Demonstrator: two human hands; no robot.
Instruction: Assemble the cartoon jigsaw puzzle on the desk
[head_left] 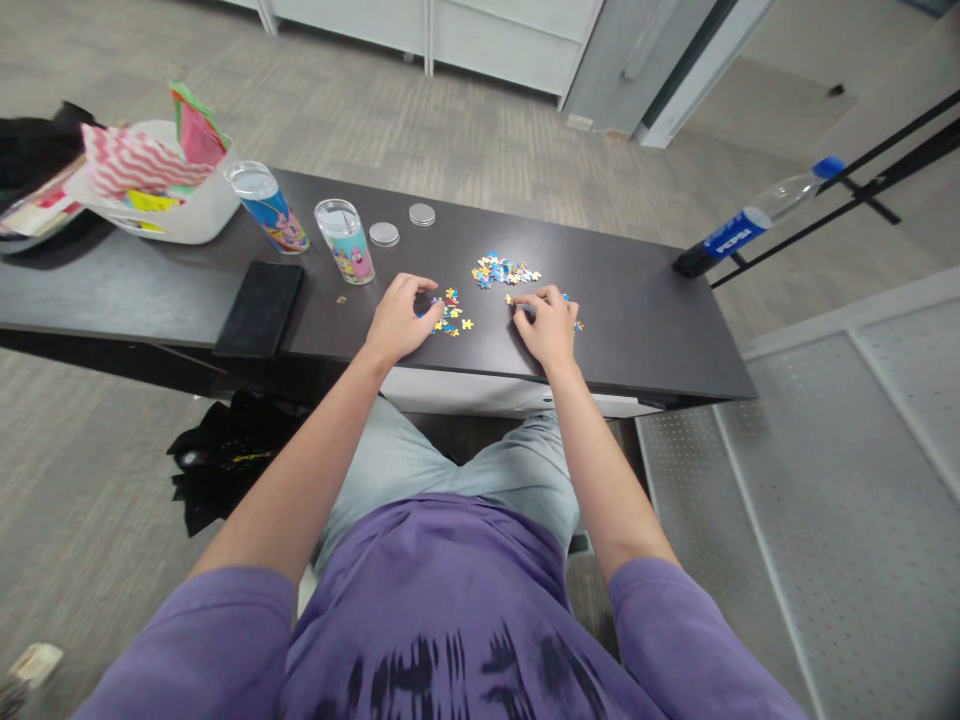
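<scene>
Jigsaw pieces (506,270) in yellow, blue and orange lie on the dark bench (637,330) in front of the person, with the largest heap set a little beyond the two hands. A looser cluster (453,313) lies beside the left hand, and a few more pieces (578,327) show at the outer edge of the right hand, which partly covers that spot. One yellow piece (509,299) sits by the right hand's fingertips.

The left hand (401,318) is held loosely curved, a wide gap between thumb and forefinger, the thumb reaching to the near cluster. The right hand (551,325) is bent down at the bench with its fingers curled towards the thumb; it may be pinching a piece, but at this size I cannot tell.

Left of the heap, two silver round lids (384,234) lie flat and apart. Next to them are two clear-topped containers with cartoon prints: a turquoise and pink one (349,250) nearer the hands, and a blue one (274,215) farther left. A flat black device (259,310) lies near the bench's front edge. Beyond, at the left, a white basket (202,220) holds a pink-and-white wavy-striped item (142,165). At the right end is a blue-capped Pepsi bottle (742,232) with dark liquid at its bottom. Below the bench, a black bundle (232,455) rests on the carpeted floor (90,400).
</scene>
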